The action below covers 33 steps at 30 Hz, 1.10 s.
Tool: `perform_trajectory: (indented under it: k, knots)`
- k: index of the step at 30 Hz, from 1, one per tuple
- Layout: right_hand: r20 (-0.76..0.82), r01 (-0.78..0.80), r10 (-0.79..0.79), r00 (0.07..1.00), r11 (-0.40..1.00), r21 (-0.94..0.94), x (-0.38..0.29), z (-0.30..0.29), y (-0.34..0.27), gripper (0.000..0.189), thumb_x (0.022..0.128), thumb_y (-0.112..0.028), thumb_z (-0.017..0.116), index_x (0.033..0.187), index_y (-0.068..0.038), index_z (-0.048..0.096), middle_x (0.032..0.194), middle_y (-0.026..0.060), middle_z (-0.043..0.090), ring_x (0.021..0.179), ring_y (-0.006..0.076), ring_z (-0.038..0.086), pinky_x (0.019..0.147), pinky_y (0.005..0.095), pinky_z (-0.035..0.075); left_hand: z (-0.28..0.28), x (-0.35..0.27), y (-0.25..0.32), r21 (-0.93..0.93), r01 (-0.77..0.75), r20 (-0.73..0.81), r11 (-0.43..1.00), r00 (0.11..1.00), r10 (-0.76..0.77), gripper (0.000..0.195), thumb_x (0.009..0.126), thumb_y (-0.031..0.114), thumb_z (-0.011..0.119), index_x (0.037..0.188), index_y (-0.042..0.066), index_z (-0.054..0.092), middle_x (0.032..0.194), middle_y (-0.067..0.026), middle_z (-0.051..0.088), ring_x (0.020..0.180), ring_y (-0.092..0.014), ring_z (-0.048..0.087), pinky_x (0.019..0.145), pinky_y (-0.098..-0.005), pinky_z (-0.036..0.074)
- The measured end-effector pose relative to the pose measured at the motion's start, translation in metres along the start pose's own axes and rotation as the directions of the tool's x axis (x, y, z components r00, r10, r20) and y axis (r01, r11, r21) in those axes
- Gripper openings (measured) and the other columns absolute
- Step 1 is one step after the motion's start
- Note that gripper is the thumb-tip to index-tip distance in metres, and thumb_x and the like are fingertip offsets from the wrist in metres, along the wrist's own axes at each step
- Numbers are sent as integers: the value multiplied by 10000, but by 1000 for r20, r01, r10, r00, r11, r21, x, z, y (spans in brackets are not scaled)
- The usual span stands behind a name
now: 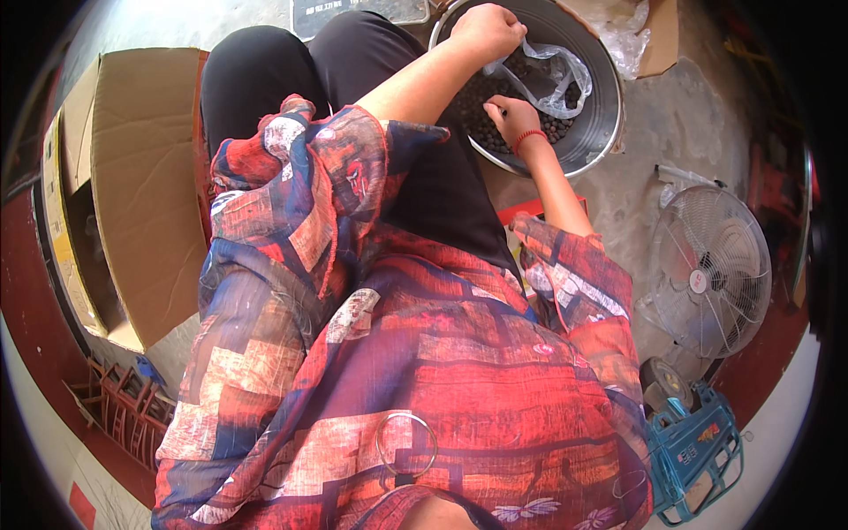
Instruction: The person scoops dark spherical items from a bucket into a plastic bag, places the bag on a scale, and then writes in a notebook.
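Observation:
A large round metal basin [606,136] stands before me, with many small dark round nuts or seeds [474,109] over its bottom. A clear plastic bag [576,73] lies inside, its mouth loosely spread over the pieces. My left hand [487,32] is over the basin's far side, its fingers closed at the bag's edge. Lower in the basin, my right hand [518,120], with a red band [530,138] at the wrist, is curled just above the pieces. A dark spot shows between its thumb and fingers; whether it is a held piece is unclear.
An open cardboard box [146,165] stands left of my knees. Crumpled clear plastic [626,40] lies on cardboard beyond the basin. At right are a fan [709,271] with a wire guard and a blue metal-framed vehicle or cart [695,450]. Wooden chairs or stools [126,404] are at lower left.

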State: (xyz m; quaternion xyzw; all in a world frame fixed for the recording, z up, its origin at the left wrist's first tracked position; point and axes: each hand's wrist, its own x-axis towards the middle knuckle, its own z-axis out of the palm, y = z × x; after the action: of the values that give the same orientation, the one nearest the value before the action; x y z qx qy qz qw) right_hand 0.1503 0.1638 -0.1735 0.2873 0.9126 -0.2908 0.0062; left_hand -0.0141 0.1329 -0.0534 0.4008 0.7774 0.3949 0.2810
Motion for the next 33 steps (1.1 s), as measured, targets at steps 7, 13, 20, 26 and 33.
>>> perform_trajectory:
  k: [7,13,20,26,33]
  knots:
    - [132,-147,102,986,902,407,2,2,16,229,812,-263,549,879,-64,642,774,91,629,725,193,590,672,283,448,-1,1,-7,-1,1,-35,1000,999,-1,261,762,270,531,779,45,662,684,-164,619,640,-253,612,639,-342,470]
    - [329,-361,178,927,658,661,-16,-31,19,227,847,-268,523,935,-92,636,858,-18,609,775,72,535,677,202,421,12,9,-20,55,-53,-33,997,998,55,265,757,304,519,845,100,664,754,-127,630,726,-248,611,693,-347,476]
    - [255,-281,131,958,605,745,-50,-77,9,292,882,-308,485,963,-64,624,897,20,625,818,93,566,693,229,447,11,10,-20,119,118,60,986,990,-126,283,757,321,506,873,118,665,774,-115,640,756,-248,624,736,-350,479]
    - [150,-243,205,967,570,785,-79,-118,-4,363,875,-362,497,915,-26,628,833,65,645,723,112,601,631,219,446,8,5,-15,164,176,17,971,983,-181,282,761,327,516,884,123,667,810,-105,646,803,-254,618,757,-361,473]
    - [-37,-103,216,976,597,796,-78,-168,-18,422,865,-408,493,884,-7,627,772,103,654,653,115,606,559,206,451,11,5,-18,222,147,-16,964,989,-147,285,760,322,515,920,136,661,956,-116,624,919,-280,585,808,-372,459]
